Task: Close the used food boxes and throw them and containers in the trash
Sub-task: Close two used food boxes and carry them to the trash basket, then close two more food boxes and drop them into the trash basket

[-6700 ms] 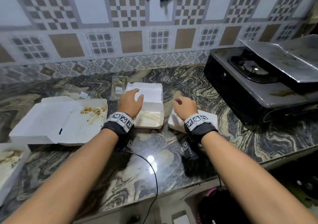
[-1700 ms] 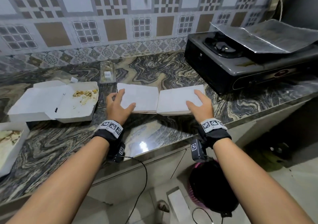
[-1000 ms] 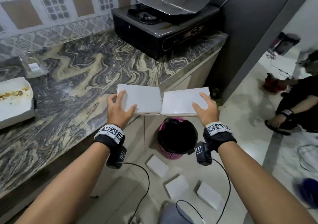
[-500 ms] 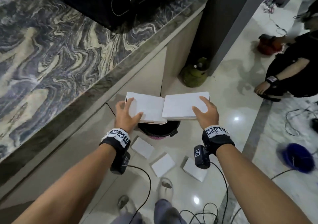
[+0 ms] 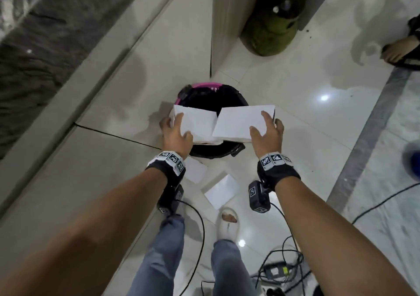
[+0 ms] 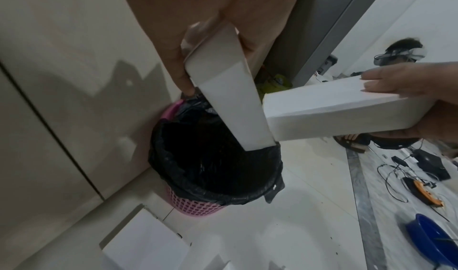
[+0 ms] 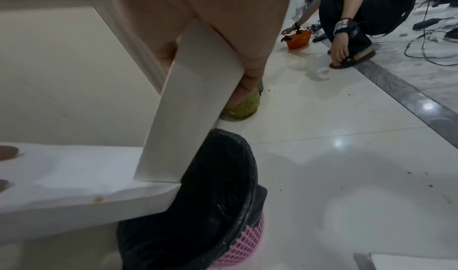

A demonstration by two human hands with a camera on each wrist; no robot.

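Two closed white food boxes hang side by side over the pink trash basket [image 5: 205,86] lined with a black bag [image 6: 215,166]. My left hand [image 5: 173,134] grips the left box [image 5: 196,125] by its outer end, thumb below and fingers on top. My right hand [image 5: 267,132] grips the right box [image 5: 241,122] the same way. The boxes' inner ends touch above the bin's mouth. In the left wrist view the left box [image 6: 230,105] tilts down into the opening, with the right box [image 6: 334,109] beside it. In the right wrist view the right box [image 7: 193,107] hangs above the bag [image 7: 210,205].
Cream cabinet doors [image 5: 136,68] stand left of the bin. A green gas cylinder [image 5: 270,29] sits behind it. White boxes [image 5: 221,191] lie on the tiled floor near my feet. Cables [image 5: 279,268] trail across the floor. Another person [image 7: 359,9] crouches at the right.
I have carried both boxes off the marble counter, turned right, and lowered them until they hang just over the trash basket. Both hands keep the same hold.
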